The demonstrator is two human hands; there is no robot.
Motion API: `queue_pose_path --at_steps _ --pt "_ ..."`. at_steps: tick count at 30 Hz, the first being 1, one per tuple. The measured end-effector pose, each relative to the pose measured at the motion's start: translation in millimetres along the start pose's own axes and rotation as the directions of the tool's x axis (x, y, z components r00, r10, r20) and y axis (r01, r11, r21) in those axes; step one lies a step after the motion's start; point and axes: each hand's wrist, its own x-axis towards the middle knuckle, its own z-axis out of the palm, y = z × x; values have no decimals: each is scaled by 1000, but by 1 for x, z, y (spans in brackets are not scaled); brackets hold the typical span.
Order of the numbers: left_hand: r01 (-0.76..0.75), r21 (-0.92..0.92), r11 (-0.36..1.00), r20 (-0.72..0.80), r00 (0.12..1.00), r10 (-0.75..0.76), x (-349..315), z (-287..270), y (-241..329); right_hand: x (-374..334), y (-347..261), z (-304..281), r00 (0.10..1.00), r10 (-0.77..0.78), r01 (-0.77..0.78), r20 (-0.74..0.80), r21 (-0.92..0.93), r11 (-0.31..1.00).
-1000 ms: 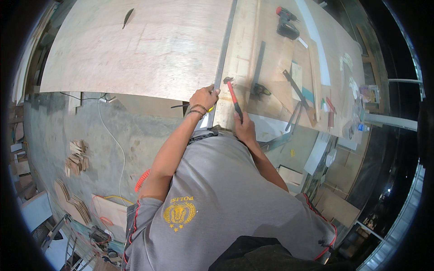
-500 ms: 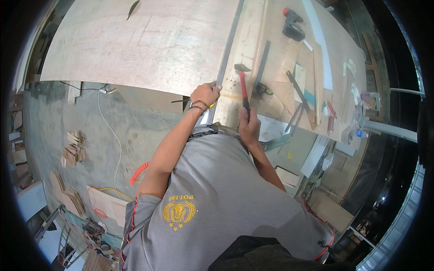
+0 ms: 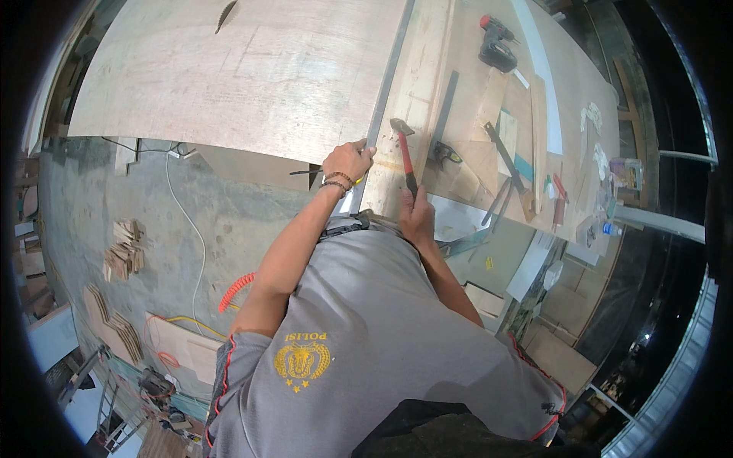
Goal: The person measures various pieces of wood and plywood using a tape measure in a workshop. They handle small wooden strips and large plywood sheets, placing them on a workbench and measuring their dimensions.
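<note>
My right hand [image 3: 417,217] is closed round the dark grip of a hammer [image 3: 405,153] with a red handle. The hammer's metal head points away from me, over a pale wooden beam [image 3: 398,99]. My left hand [image 3: 348,162] has its fingers curled at a long grey strip [image 3: 379,99] that runs along the edge of a large plywood sheet [image 3: 244,76]. Its fingertips press against the strip, and whatever small thing may be between them is hidden. Something yellow shows beside the left wrist, partly covered.
On the right-hand board lie a cordless drill [image 3: 498,47], a dark metal bar [image 3: 505,156], a black-and-yellow tool [image 3: 446,155] and wood offcuts. A white cable [image 3: 200,244] crosses the floor at left, near stacked wood pieces [image 3: 111,324] and a coiled red hose [image 3: 238,291].
The hammer's head has swung left and slightly toward me, and my right hand has shifted a little left with it. My left hand stays almost in place at the strip.
</note>
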Motion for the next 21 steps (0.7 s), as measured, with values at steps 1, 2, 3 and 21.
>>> queue_pose_path --at_steps 1,2,3,21 --pt "-11 -4 1000 -12 1000 11 -1 0 0 2 6 3 998 41 -38 39 -73 997" --pt "-21 -7 1000 -24 999 21 -2 1 0 5 13 7 994 84 -72 75 -147 986" --pt "-24 -8 1000 -31 999 24 -1 1 -1 10 11 8 986 122 -95 110 -220 971" --pt "-105 -4 994 20 994 105 23 -7 1 24 -6 -4 984 153 -149 93 -50 988"
